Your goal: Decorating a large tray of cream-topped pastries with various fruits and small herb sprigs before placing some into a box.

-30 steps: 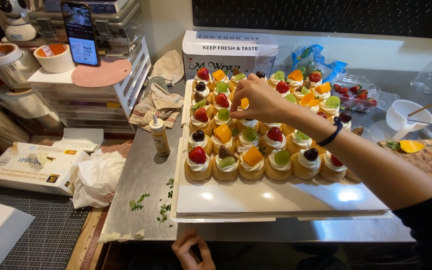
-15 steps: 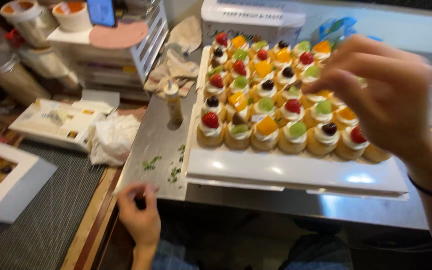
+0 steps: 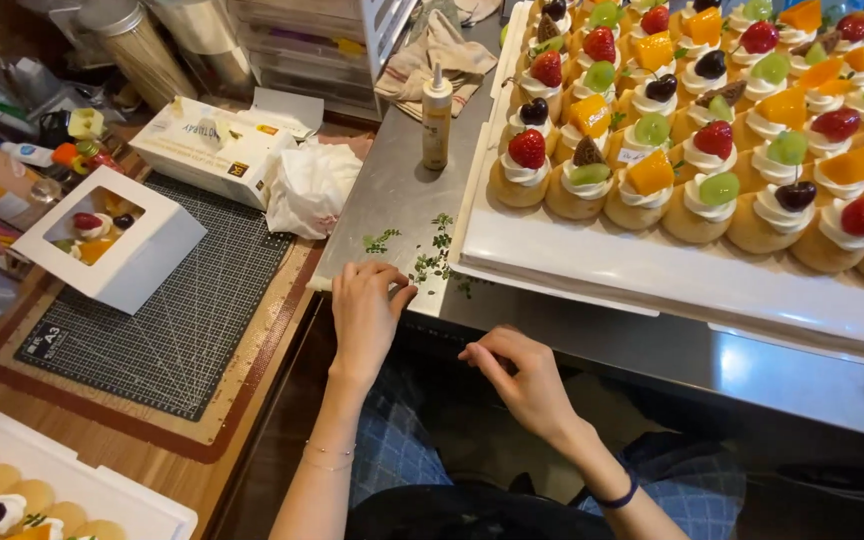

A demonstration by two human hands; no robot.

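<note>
Green herb sprigs (image 3: 430, 250) lie scattered on the steel surface (image 3: 392, 195), close to its near edge and just left of the white tray (image 3: 592, 270). Your left hand (image 3: 367, 315) rests at that edge with its fingers (image 3: 392, 288) curled loosely toward the sprigs; the fingertips are at the nearest leaves, but you cannot tell from here whether anything is pinched between them. Your right hand (image 3: 517, 375) hangs lower, in front of the surface's edge and above your lap, thumb and forefinger drawn close together with the other fingers bent; whether it holds a small leaf cannot be made out. A dark band sits on that wrist, and thin chains on the left one. The tray carries rows of small cream-topped tartlets (image 3: 692, 130), each crowned with strawberry, orange fruit, green grape, dark cherry or a brown piece. Behind the sprigs a small squeeze bottle (image 3: 437, 120) with a pointed nozzle stands upright, and a crumpled beige cloth (image 3: 437, 55) lies beyond it. To the left, on the lower wooden surface, a dark cutting mat (image 3: 192, 320) holds a white window box (image 3: 107, 240) with fruit pastries inside. Crumpled white paper (image 3: 307, 185) and a flat white carton (image 3: 212, 140) sit between the mat and the steel. Another tray of pastries (image 3: 12, 495) shows at the lower left corner.
</note>
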